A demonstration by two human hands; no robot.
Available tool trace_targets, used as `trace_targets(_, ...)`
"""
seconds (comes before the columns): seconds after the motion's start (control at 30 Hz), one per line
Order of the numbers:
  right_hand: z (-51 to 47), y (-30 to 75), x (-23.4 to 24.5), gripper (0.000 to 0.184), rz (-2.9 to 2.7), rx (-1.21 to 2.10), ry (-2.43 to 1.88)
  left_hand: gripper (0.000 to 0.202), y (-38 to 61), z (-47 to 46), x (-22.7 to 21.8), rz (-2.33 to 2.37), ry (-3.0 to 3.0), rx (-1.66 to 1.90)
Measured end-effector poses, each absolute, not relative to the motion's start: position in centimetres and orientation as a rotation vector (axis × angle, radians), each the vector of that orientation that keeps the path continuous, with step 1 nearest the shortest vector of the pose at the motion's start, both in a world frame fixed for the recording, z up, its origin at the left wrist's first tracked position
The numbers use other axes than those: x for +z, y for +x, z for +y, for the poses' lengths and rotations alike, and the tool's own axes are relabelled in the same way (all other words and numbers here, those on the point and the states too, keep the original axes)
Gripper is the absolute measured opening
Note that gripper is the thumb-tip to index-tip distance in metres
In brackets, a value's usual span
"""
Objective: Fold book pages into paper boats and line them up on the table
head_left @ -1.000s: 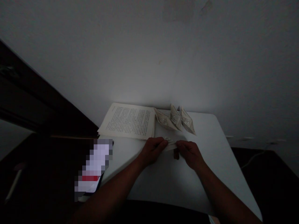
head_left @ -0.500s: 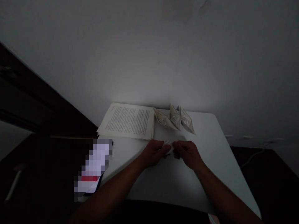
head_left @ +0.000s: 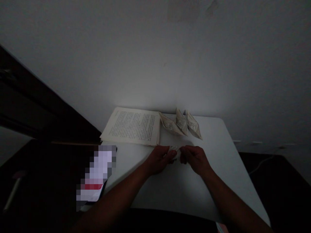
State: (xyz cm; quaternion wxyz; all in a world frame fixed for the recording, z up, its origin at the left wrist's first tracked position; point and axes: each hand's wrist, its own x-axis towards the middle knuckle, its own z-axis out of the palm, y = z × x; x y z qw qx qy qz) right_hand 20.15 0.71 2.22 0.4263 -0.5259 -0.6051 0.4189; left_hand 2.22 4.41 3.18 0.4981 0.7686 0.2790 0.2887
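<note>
Both hands pinched a small folded scrap of printed paper (head_left: 175,149) just above the white table (head_left: 218,161), the left hand (head_left: 160,158) and right hand (head_left: 195,158) nearly touching. Just beyond lay three folded printed-paper boats (head_left: 181,124) beside an open book (head_left: 133,126).

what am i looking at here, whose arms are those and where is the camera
There is no machine here. A camera worn on a person's head looks forward and down, so you see that person's own left hand and right hand. Together they pinch a small folded paper over a white table. Behind them lie printed pages and three folded paper shapes, close to the wall. The room is dim, so finer detail is hard to tell.
</note>
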Motion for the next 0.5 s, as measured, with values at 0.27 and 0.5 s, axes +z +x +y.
trace_targets(0.27,1.0,20.2,1.7,0.036,-1.253,1.143,-1.216,0.031,1.8,5.6,2.3,0.8,2.204,0.608)
trace_targets(0.5,1.3,19.9,2.2,0.03,-1.166,1.277,-1.18,0.037,1.5,5.5,1.9,0.819,2.508,0.524)
